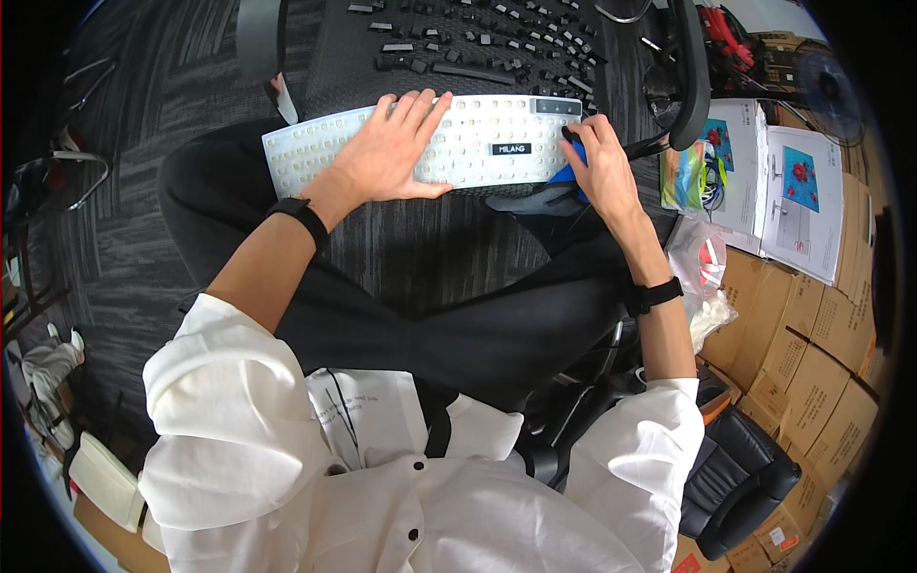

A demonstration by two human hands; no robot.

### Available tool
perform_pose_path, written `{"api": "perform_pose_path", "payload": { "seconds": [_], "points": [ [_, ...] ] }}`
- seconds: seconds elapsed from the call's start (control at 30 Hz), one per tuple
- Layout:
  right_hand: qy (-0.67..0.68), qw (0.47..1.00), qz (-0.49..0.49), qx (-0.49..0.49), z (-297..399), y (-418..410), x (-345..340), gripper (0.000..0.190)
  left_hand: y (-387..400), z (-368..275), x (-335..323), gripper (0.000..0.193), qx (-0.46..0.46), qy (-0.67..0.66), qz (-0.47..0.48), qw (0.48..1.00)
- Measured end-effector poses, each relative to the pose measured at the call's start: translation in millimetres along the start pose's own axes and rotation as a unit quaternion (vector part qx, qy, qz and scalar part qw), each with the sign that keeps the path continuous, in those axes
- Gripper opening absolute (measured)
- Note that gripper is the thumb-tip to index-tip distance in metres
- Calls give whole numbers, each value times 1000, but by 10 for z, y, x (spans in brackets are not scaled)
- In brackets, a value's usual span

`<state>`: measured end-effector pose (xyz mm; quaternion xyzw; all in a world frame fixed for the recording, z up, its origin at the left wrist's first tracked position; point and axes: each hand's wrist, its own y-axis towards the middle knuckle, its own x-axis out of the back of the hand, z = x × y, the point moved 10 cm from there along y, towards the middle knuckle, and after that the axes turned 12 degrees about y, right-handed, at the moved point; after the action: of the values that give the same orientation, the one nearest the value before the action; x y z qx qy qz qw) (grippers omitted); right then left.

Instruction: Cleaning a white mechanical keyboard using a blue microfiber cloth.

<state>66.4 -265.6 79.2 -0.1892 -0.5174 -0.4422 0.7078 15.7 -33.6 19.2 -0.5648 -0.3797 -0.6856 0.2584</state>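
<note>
A white keyboard base (473, 161) with bare key switches lies across the edge of a black mesh chair seat (344, 64). My left hand (394, 147) rests on it with fingers spread, the thumb near its lower edge. At the base's right end, my right hand (598, 157) pinches a small black piece, apparently a keycap (570, 135), between thumb and fingertips. A dark strip (555, 107) sits in the upper right corner of the base, and a black nameplate (511, 149) is near its middle. Many loose black keycaps (487, 39) are strewn over the seat beyond, a long spacebar (473, 74) among them.
Chair armrests (691, 79) flank the seat. My crossed legs (458, 344) are below the keyboard. To the right are stacked cardboard boxes (809, 387), a printed carton (802, 200), plastic bags (698, 251), a fan (831, 89) and a black leather chair (738, 465). Another person's legs (50, 365) show at far left.
</note>
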Motion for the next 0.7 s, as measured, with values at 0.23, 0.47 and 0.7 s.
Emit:
{"api": "perform_pose_path", "payload": {
  "seconds": [0.23, 0.47, 0.7],
  "points": [
    [39, 999, -26, 26, 193, 116, 5, 16, 22, 14, 38, 125, -4, -23, -12, 1000],
    [9, 994, 102, 35, 474, 261, -457, 18, 33, -12, -18, 125, -2, -18, 0, 1000],
    [2, 986, 148, 79, 468, 250, -413, 19, 14, 0, -22, 125, -1, -3, 15, 1000]
  ]
}}
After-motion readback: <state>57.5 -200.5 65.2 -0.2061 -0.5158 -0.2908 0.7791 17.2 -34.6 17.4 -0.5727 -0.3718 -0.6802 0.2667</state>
